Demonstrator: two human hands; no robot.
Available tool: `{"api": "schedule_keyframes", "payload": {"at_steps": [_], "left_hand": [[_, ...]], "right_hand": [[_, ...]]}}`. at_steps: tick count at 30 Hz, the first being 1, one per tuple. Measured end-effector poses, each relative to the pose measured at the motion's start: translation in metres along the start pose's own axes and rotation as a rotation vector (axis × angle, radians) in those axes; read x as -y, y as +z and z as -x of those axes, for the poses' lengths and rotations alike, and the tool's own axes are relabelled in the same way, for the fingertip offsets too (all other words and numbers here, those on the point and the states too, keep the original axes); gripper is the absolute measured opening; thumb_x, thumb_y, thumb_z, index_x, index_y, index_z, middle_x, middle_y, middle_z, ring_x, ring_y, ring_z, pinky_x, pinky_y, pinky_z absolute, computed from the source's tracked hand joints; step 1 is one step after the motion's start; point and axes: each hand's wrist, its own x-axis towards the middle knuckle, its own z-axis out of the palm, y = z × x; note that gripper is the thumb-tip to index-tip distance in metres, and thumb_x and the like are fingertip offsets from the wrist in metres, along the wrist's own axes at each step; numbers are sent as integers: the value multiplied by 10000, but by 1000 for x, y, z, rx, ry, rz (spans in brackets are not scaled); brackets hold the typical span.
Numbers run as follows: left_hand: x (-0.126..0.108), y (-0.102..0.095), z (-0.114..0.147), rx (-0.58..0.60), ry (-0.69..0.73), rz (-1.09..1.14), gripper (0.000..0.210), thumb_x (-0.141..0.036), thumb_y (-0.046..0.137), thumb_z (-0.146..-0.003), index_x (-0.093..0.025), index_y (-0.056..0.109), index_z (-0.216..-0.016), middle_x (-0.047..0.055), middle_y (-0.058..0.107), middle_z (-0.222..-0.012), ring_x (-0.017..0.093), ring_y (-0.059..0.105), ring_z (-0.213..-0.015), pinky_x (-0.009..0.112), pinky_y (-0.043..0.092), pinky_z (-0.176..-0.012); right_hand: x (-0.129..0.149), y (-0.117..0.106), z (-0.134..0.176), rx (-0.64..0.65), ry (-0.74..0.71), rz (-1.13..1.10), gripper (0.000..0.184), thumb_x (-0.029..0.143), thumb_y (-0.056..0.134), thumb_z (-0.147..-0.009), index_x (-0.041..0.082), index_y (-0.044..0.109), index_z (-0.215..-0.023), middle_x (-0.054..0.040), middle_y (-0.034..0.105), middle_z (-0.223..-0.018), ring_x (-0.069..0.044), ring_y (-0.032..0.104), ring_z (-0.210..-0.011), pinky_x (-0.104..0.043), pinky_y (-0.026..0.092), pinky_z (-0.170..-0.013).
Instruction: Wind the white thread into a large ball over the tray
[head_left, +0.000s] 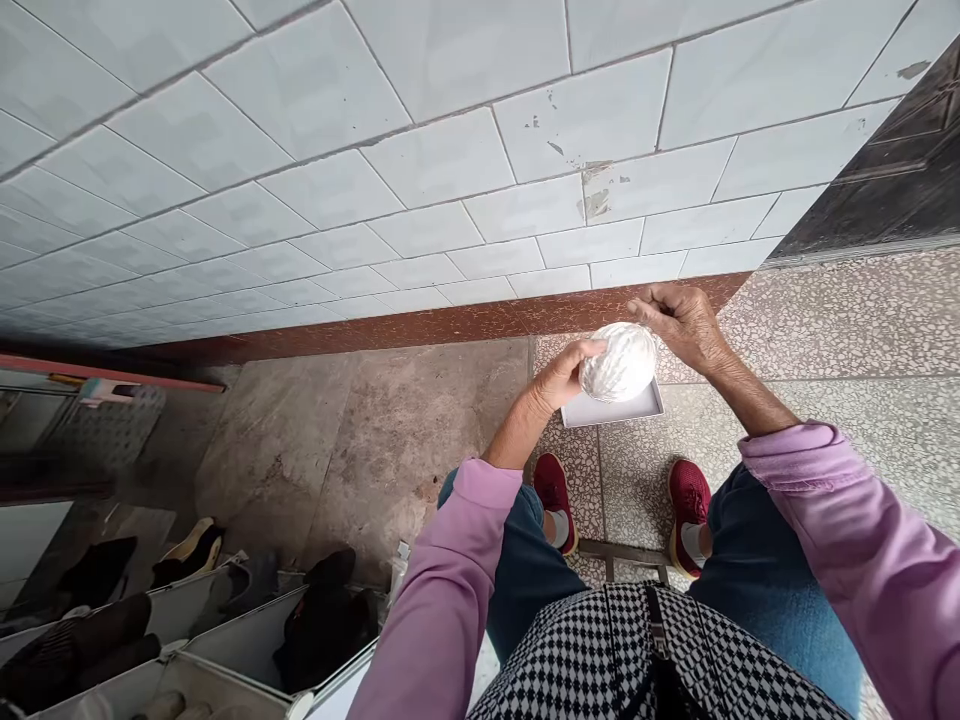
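A round white ball that looks like wound yarn [619,362] rests in my left hand [564,374]. My left thumb lies over its near side, and the other fingers are hidden behind it. Just above the ball and to its right is my right hand [679,322], with thumb and fingers pinched together. Whatever those fingers hold, perhaps a strand, is too fine to make out. Under the ball, a shallow white box or tray [626,410] sits on the floor, partly covered by the ball.
A tiled wall [420,160] with a brown base strip rises in front of me. My red shoes [553,490] stand apart on the speckled floor [637,450]. At lower left, a shoe rack [240,635] holds several dark shoes. A dark door [900,170] is at upper right.
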Motion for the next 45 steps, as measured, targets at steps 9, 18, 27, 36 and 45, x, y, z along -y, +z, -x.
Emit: {"api": "schedule_keyframes", "payload": {"at_steps": [9, 18, 27, 36, 45], "left_hand": [[-14, -3, 0, -179, 139, 231, 819, -813, 854, -650, -264, 715, -1242, 121, 760, -1401, 412, 605, -1501, 557, 590, -1109], [-18, -19, -8, -447, 323, 200, 600, -632, 899, -651, -241, 719, -1068, 88, 790, -1232, 354, 662, -1411, 450, 580, -1084], [-15, -29, -13, -674, 483, -415, 615, -382, 978, -575, -258, 707, -1112, 85, 754, -1277, 365, 632, -1350, 460, 476, -1191], [-17, -19, -9, -146, 114, -546, 648, -586, 862, -693, -206, 759, -1207, 112, 796, -1249, 338, 715, -1156, 441, 555, -966], [-5, -6, -6, 9, 6, -113, 694, -614, 891, -683, -212, 816, -1243, 111, 844, -1205, 401, 725, -1305, 488, 574, -1080]], "right_hand": [[-12, 44, 6, 106, 52, 16, 491, 604, 576, -1060, 259, 490, -721, -14, 557, -686, -188, 490, -684, -366, 373, -692], [13, 61, 40, 334, 21, 34, 306, 390, 527, -1071, 241, 630, -825, -7, 576, -676, -196, 533, -655, -361, 390, -715], [40, 39, 49, 400, -43, 24, 347, 392, 556, -1097, 225, 660, -812, -33, 653, -748, -188, 561, -676, -359, 408, -711], [11, -8, 18, 132, -88, 293, 324, 429, 585, -1063, 218, 745, -875, -59, 708, -748, -213, 609, -677, -378, 419, -694], [-4, -4, 3, 89, -68, 246, 295, 419, 560, -1036, 251, 609, -799, -44, 643, -722, -198, 565, -676, -384, 425, -688]]}}
